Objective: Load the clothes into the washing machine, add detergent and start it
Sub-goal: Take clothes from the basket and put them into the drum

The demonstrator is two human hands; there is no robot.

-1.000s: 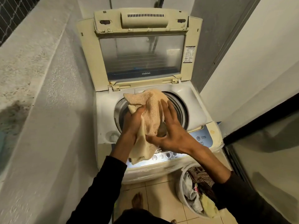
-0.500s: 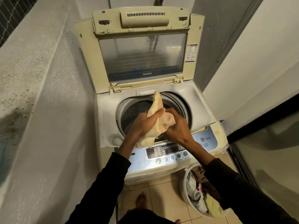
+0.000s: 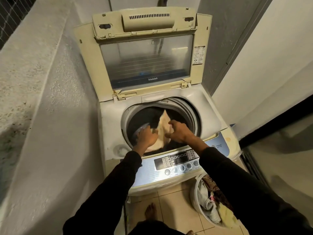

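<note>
A cream top-loading washing machine (image 3: 210, 119) stands in front of me with its glass lid (image 3: 145, 60) raised upright. Both my hands reach into the round drum opening. My left hand (image 3: 147, 135) and my right hand (image 3: 179, 131) each grip a beige towel (image 3: 163, 126), which hangs down into the dark drum. The control panel (image 3: 177, 161) with its buttons lies along the front edge, under my forearms.
A white laundry basket (image 3: 197, 199) with several mixed clothes sits on the tiled floor at the machine's right front. A rough concrete wall runs along the left, a white wall and a dark door frame along the right. My bare foot (image 3: 149, 211) stands below.
The towel was held bunched above the drum rim a second ago. Both hands have since lowered it down into the drum opening.
</note>
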